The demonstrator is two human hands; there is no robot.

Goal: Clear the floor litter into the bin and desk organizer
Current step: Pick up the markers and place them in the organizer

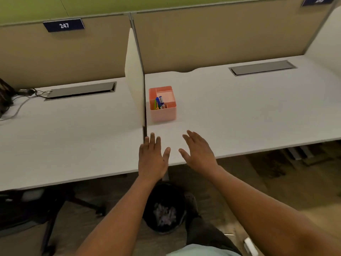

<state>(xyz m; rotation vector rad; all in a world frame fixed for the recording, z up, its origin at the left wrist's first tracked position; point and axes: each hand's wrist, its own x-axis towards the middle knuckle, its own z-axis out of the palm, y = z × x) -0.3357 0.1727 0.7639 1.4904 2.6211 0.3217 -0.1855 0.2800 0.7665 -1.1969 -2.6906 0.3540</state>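
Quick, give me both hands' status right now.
Left hand: open, fingers straight, holding nothing, over the desk edge.
Right hand: open, fingers spread, holding nothing.

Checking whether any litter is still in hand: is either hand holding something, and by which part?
Nothing is held. The left hand and right hand are both empty, fingers straight, over the desk.

I see a white desk carrying a pink organizer; a black bin stands on the floor.

The bin is partly hidden behind the forearm, its crumpled contents blurred.
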